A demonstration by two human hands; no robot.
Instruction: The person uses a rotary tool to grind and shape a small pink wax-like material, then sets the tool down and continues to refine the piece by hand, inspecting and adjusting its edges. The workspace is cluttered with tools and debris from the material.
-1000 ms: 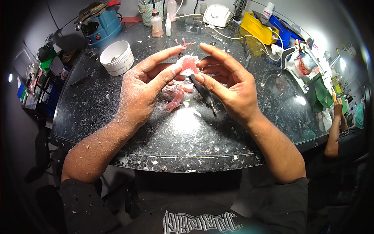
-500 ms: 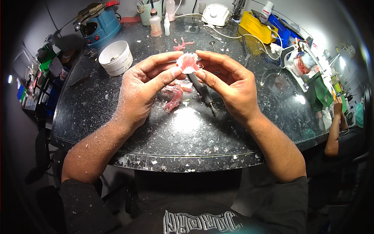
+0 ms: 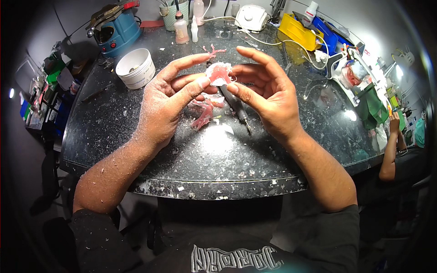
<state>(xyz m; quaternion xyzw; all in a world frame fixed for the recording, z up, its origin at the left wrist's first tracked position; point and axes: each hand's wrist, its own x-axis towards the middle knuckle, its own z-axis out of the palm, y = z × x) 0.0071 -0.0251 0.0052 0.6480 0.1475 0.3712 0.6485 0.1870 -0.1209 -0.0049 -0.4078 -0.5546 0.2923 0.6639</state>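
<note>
A small pink denture plate [image 3: 220,73] with a whitish, dusty rim is held up over the bench between my two hands. My left hand [image 3: 170,91], coated in pale dust, pinches its left edge, thumb in front and index finger raised off it. On the opposite edge, my right hand [image 3: 268,88] grips with the thumb and the lower fingers, its index finger lifted away. Beneath lies a black handpiece [image 3: 236,108] with a metal tip pointing toward me. Pink trimmed pieces [image 3: 203,114] rest beside it, and a branching pink scrap [image 3: 215,52] lies just beyond my fingers.
Dust and chips cover the dark bench [image 3: 255,159]. A white tub [image 3: 135,68] stands left, near a blue machine [image 3: 115,38]. Behind are a dropper bottle [image 3: 181,29], a white control box [image 3: 251,18] with a cord, and a yellow bin [image 3: 300,32]. Another person's hand [image 3: 394,122] shows far right.
Both index fingers have lifted off the denture plate and spread upward. The plate has stayed in nearly the same place, slightly tilted, still between my hands.
</note>
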